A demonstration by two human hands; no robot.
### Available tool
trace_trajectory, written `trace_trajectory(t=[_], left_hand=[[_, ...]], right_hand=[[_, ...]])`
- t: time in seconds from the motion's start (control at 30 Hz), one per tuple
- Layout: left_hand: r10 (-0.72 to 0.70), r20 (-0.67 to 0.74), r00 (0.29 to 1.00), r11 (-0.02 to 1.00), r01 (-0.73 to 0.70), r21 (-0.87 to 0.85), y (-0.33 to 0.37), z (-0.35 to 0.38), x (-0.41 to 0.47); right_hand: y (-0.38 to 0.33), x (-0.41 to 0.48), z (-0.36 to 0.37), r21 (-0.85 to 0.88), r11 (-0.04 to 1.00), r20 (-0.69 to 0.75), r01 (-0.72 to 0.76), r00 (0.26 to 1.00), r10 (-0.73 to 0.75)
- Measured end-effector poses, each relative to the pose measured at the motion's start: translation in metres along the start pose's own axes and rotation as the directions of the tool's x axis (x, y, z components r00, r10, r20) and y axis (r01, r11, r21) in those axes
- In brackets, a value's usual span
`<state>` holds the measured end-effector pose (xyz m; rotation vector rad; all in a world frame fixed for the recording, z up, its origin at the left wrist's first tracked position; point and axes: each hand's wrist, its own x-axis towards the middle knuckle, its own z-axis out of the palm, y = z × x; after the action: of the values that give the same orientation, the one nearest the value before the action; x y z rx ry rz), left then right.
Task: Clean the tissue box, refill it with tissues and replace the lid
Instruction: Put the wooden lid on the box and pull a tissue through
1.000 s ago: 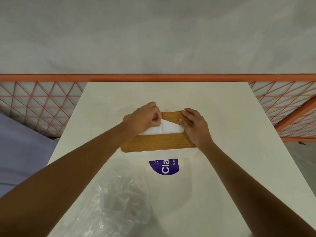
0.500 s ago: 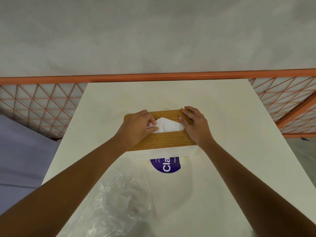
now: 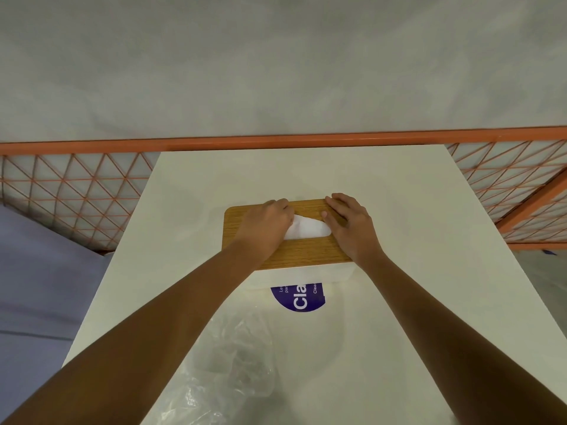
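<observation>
Two sets of fingers meet at the slot: the left hand (image 3: 264, 231) curls round the soft white tissue (image 3: 310, 230), and the right hand (image 3: 349, 231) presses flat, fingers together, on the rounded wood-grain lid (image 3: 294, 253). The lid caps the frosted tissue box (image 3: 306, 274) in the middle of the white table (image 3: 399, 194); crinkled clear plastic wrap (image 3: 227, 363) lies nearer.

Open tabletop (image 3: 399, 185) flanks the tissue box (image 3: 300, 275); plastic wrap (image 3: 233, 363) nearer.

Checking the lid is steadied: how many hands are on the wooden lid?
2. The left hand is at the slot's left end, pinching the tissue; the right hand rests on the right end of the wooden lid.
</observation>
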<state>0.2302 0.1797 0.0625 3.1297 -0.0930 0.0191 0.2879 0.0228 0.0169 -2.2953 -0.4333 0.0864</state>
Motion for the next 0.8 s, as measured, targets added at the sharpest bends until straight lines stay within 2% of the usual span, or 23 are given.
trace_trajectory(t=[0.07, 0.13, 0.27, 0.37, 0.47, 0.57, 0.8], left_hand=[[-0.018, 0.022, 1.0, 0.998, 0.019, -0.06, -0.003, -0.005, 0.003], [-0.093, 0.062, 0.994, 0.976, 0.104, -0.193, -0.007, -0.01, 0.005], [-0.231, 0.132, 0.964, 0.849, 0.266, -0.457, -0.012, -0.009, 0.01], [-0.264, 0.087, 0.961, 0.82, 0.271, -0.503, -0.009, -0.002, 0.009], [-0.198, 0.009, 0.98, 0.888, 0.184, -0.421, -0.006, -0.002, 0.002], [-0.067, 0.053, 0.996, 0.975, 0.076, -0.211, -0.006, -0.002, -0.006], [-0.043, 0.085, 0.995, 0.999, 0.042, 0.016, 0.0, -0.008, 0.004]], right_hand=[[0.0, 0.0, -0.001, -0.002, 1.0, 0.003, -0.002, 1.0, 0.002], [0.001, -0.001, 0.0, -0.001, 1.0, 0.01, -0.009, 1.0, 0.009], [0.0, 0.0, 0.002, 0.012, 1.0, -0.006, -0.021, 1.0, 0.021], [-0.005, -0.002, 0.006, -0.003, 1.0, -0.055, -0.025, 0.998, 0.025], [-0.006, -0.004, 0.009, -0.054, 0.998, -0.155, 0.015, 0.988, -0.023], [-0.005, -0.005, 0.01, -0.089, 0.996, -0.178, 0.032, 0.983, -0.048], [-0.006, -0.005, 0.011, -0.141, 0.989, -0.174, 0.048, 0.982, -0.072]])
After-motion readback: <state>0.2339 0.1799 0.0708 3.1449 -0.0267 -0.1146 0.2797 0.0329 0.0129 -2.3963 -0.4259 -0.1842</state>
